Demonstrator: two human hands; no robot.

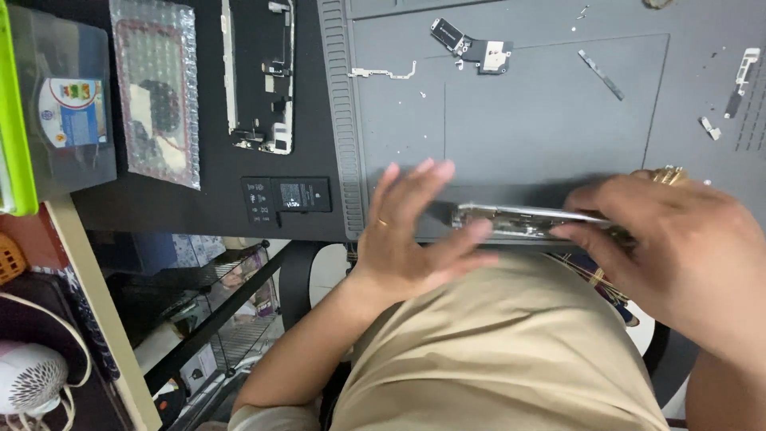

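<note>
Holding the phone frame (531, 221) edge-on at the near lip of the grey mat (511, 120), I see its long axis running left to right across the middle of the picture. My right hand (678, 239) pinches its right end, fingers (586, 233) clamped on the thin metal edge. My left hand (411, 231) sits at the left end, fingers spread apart and flat, one fingertip blurred against the frame, so real contact is hard to call. Both hands are equally close. On the table (207, 207), upper left, lies an opened phone body (259, 76).
</note>
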